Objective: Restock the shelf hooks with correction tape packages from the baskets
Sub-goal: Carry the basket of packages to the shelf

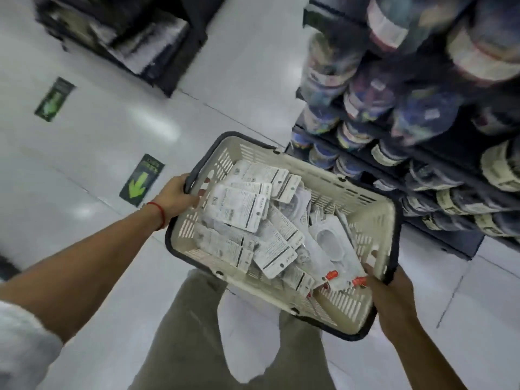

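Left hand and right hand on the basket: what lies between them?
In the head view, the beige basket spans from the left hand to the right hand; its heap of correction tape packages lies between them.

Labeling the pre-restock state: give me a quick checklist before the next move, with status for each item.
1. Left hand grips the dark rim of the beige slotted plastic basket: ok.
2. Right hand holds the basket's near right corner: ok.
3. Basket is stocked with white carded correction tape packages: ok.
4. Basket level: not ok, it looks tilted, though the frame itself is skewed.
5. Target shelf hooks in view: not ok; only the dark shelf of blurred packaged goods shows.
6. A hand free to pick a package: not ok, both hold the basket.
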